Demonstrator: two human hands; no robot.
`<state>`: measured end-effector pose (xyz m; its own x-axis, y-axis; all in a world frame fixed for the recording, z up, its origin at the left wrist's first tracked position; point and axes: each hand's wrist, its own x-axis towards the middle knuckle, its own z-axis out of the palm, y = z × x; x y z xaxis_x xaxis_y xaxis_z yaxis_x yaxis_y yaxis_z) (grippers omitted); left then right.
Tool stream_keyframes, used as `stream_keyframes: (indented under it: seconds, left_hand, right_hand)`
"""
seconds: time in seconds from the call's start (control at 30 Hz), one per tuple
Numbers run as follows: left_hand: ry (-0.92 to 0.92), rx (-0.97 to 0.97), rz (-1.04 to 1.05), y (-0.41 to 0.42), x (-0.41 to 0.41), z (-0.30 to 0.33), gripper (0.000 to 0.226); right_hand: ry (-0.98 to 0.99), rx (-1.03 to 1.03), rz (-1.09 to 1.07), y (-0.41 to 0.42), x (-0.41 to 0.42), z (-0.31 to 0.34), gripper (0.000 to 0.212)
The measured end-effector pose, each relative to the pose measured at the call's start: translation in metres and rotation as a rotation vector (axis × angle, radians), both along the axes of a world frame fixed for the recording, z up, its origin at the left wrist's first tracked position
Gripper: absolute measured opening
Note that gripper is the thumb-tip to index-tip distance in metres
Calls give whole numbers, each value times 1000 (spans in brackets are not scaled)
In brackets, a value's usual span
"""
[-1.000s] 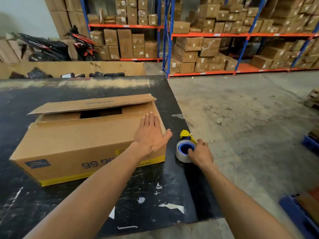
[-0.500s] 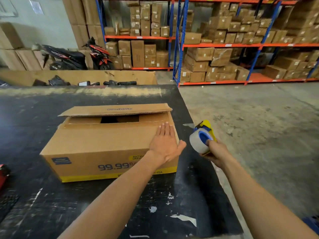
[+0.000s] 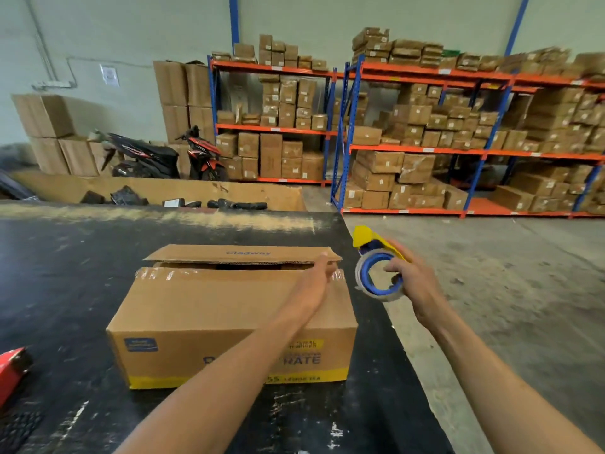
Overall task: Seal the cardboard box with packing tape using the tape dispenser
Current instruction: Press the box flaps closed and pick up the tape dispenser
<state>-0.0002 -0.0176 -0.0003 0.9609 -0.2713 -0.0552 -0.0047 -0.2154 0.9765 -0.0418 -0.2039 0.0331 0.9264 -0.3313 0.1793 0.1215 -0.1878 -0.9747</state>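
A brown cardboard box (image 3: 209,309) with a yellow stripe along its bottom lies on the black table (image 3: 65,276). Its near top flap is down and its far flap (image 3: 242,253) stands slightly raised, leaving a dark gap. My left hand (image 3: 316,283) rests on the near flap at the box's right end, fingers stretched toward the gap. My right hand (image 3: 414,286) holds the yellow and blue tape dispenser (image 3: 376,267) with its clear tape roll in the air, just right of the box's top right corner.
A red object (image 3: 13,371) lies at the table's left edge. A long open carton (image 3: 157,191) with dark packages stands behind the table. Blue and orange racks (image 3: 425,149) full of boxes and two parked scooters (image 3: 163,155) are farther back. Concrete floor (image 3: 507,290) lies to the right.
My right hand has lifted the tape dispenser off the table and raised it beside the box's top right corner. My left hand slid forward along the near flap. My head has tilted up.
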Motion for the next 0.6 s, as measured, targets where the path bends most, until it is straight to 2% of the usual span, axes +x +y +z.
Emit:
stream_keyframes:
  seconds: [0.07, 0.13, 0.23, 0.3, 0.37, 0.5, 0.6]
  left_hand:
    - [201, -275, -13, 21, 7, 23, 75]
    - [333, -463, -36, 45, 9, 46, 81]
    - [371, -643, -93, 73, 1, 76, 79]
    - [329, -624, -87, 82, -9, 88, 71]
    - [308, -548, -38, 89, -15, 93, 59]
    - [315, -609, 70, 108, -16, 93, 36]
    - [283, -606, 155, 117, -14, 95, 23]
  right_hand:
    - [-191, -153, 83, 10, -6, 9, 54]
    - [-377, -354, 82, 16, -8, 12, 58]
    - [-644, -702, 71, 23, -2, 13, 54]
    - [-703, -854, 149, 30, 5, 11, 56]
    - [-706, -862, 195, 38, 12, 9, 57]
    - [-762, -746, 247, 59, 25, 10, 59]
    - [-711, -669, 292, 75, 32, 14, 58]
